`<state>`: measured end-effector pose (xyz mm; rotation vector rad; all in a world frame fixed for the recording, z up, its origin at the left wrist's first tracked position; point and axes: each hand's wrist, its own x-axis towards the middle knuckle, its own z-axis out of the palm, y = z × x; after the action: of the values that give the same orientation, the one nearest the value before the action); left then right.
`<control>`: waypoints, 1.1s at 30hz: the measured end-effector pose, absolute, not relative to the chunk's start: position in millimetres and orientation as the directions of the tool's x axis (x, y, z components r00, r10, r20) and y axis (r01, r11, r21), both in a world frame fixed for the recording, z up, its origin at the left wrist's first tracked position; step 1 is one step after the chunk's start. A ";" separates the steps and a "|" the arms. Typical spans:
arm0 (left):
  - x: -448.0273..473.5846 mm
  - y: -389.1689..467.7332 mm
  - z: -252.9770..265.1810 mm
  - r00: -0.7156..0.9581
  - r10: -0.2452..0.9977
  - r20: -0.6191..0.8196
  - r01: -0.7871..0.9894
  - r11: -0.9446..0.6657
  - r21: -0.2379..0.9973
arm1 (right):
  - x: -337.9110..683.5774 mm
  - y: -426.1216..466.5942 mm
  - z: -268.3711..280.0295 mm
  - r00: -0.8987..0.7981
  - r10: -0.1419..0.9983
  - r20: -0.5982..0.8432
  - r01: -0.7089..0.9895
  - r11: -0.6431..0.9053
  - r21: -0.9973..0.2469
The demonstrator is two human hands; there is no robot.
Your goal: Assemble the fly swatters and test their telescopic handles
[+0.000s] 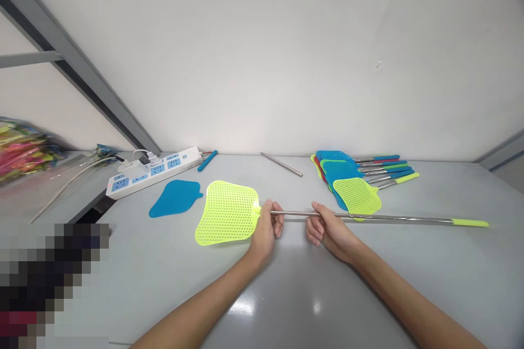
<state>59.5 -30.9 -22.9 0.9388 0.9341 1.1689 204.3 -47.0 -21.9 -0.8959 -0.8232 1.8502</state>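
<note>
A yellow-green fly swatter (229, 214) with a long, extended metal rod lies crosswise between my hands, its yellow grip far to the right. My left hand (266, 227) is closed around the rod's end, right beside the perforated head. Further along the rod, my right hand (326, 226) pinches it between thumb and fingers. Left of the swatter, a loose blue swatter head (176, 198) lies on the table. A separate metal rod (282, 164) rests behind my hands. Near the power strip lies a loose blue handle grip (207, 160).
A pile of swatters (338, 172) in blue, green, yellow and red lies at the back right, handles pointing right. A white power strip (155, 172) with plugs stands at the back left. Bagged colourful items (24, 147) sit at far left. The wall bounds the grey table (286, 283).
</note>
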 end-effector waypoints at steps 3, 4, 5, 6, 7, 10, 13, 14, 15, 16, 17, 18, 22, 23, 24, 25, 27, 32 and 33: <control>57.9 -31.0 -23.6 0.178 0.980 -0.089 -0.278 0.137 0.951 | 204.2 -47.5 -22.2 -0.337 0.913 -0.232 -0.426 -0.367 -0.827; 57.4 -30.9 -23.8 0.192 0.978 -0.087 -0.262 0.136 0.955 | 204.0 -47.8 -22.2 -0.336 0.913 -0.229 -0.424 -0.364 -0.829; 56.9 -30.8 -23.9 0.205 0.975 -0.084 -0.246 0.134 0.960 | 203.5 -48.2 -22.1 -0.336 0.914 -0.226 -0.422 -0.361 -0.831; 56.4 -30.6 -23.9 0.214 0.973 -0.081 -0.234 0.132 0.963 | 202.9 -48.7 -22.0 -0.336 0.915 -0.223 -0.421 -0.357 -0.834; 56.0 -30.4 -23.7 0.219 0.972 -0.080 -0.227 0.130 0.965 | 202.1 -49.2 -21.7 -0.336 0.916 -0.218 -0.418 -0.353 -0.837; 55.3 -30.5 -22.7 0.211 0.975 -0.067 -0.234 0.117 0.965 | 199.1 -51.0 -20.3 -0.339 0.919 -0.202 -0.411 -0.338 -0.847; 55.5 -32.2 -21.8 0.200 0.978 -0.068 -0.240 0.116 0.964 | 196.9 -52.3 -19.0 -0.340 0.921 -0.189 -0.404 -0.324 -0.856; 55.8 -33.1 -21.6 0.198 0.977 -0.076 -0.238 0.123 0.963 | 196.6 -52.6 -18.9 -0.340 0.921 -0.188 -0.398 -0.322 -0.859; 56.2 -34.1 -21.6 0.199 0.976 -0.088 -0.237 0.135 0.962 | 196.5 -52.9 -19.0 -0.342 0.921 -0.188 -0.392 -0.322 -0.862; 56.7 -35.1 -21.6 0.200 0.974 -0.102 -0.238 0.149 0.960 | 196.6 -53.2 -19.3 -0.346 0.919 -0.188 -0.386 -0.323 -0.864; 57.2 -36.1 -21.7 0.204 0.972 -0.114 -0.239 0.162 0.957 | 196.6 -53.5 -19.8 -0.351 0.918 -0.185 -0.383 -0.322 -0.866; 57.7 -37.0 -21.8 0.208 0.970 -0.122 -0.238 0.172 0.956 | 196.7 -53.8 -20.5 -0.353 0.918 -0.180 -0.383 -0.318 -0.867; 59.4 -40.2 -22.9 0.224 0.966 -0.129 -0.218 0.178 0.959 | 196.6 -55.5 -22.0 -0.350 0.924 -0.157 -0.372 -0.291 -0.881; 59.8 -40.8 -23.2 0.227 0.966 -0.128 -0.216 0.178 0.960 | 196.4 -55.9 -21.8 -0.350 0.924 -0.151 -0.369 -0.284 -0.885; 60.1 -41.3 -23.6 0.229 0.965 -0.127 -0.219 0.178 0.959 | 196.2 -56.2 -21.4 -0.353 0.924 -0.145 -0.367 -0.280 -0.887; 60.4 -41.7 -23.8 0.234 0.964 -0.126 -0.225 0.180 0.958 | 196.0 -56.4 -20.9 -0.357 0.924 -0.140 -0.367 -0.277 -0.888; 60.8 -42.3 -24.1 0.247 0.961 -0.125 -0.236 0.184 0.954 | 195.7 -56.6 -19.7 -0.366 0.921 -0.136 -0.367 -0.277 -0.888; 61.4 -43.0 -23.4 0.293 0.946 -0.141 -0.227 0.212 0.951 | 194.9 -56.6 -18.9 -0.370 0.919 -0.132 -0.367 -0.275 -0.889; 61.6 -43.3 -23.3 0.298 0.944 -0.141 -0.226 0.213 0.951 | 194.7 -56.6 -19.2 -0.370 0.920 -0.131 -0.368 -0.275 -0.888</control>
<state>61.6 -43.3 -23.3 1.0140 0.9008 0.9868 194.7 -56.6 -19.2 -0.8440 -1.0029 1.7886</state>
